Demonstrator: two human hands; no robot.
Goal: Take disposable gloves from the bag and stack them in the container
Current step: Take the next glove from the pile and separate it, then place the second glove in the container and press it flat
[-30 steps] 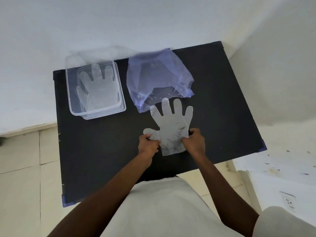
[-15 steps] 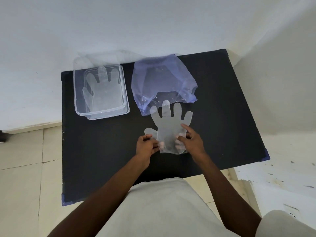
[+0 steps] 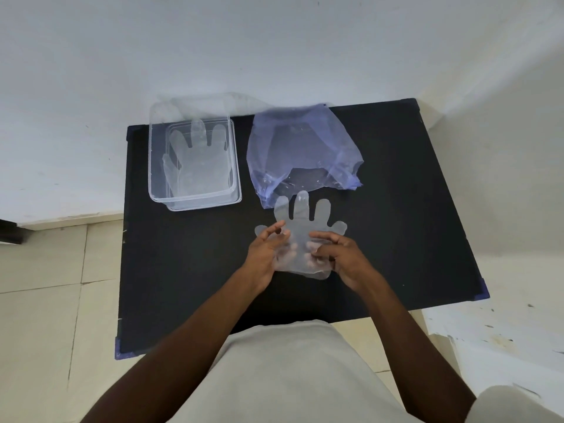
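A clear disposable glove [image 3: 302, 221] is held just above the black table [image 3: 189, 270], its fingers pointing away from me. My left hand [image 3: 265, 251] grips its left side by the thumb part, and my right hand [image 3: 338, 254] grips its right side near the cuff; fingers of both show through the plastic. Behind the glove lies the pale blue plastic bag [image 3: 299, 148], its mouth toward me. A clear rectangular container [image 3: 158, 166] stands at the back left with a glove [image 3: 198, 163] lying flat inside.
The table stands against a white wall [image 3: 274, 41], with a second white wall on the right. Tiled floor [image 3: 55, 285] shows to the left. My light shirt fills the bottom of the view. Bare black tabletop surrounds the glove.
Both hands have shifted their grip from the cuff edge to further up and under the glove, lifting it slightly. The view has tilted, so everything sits lower in frame.
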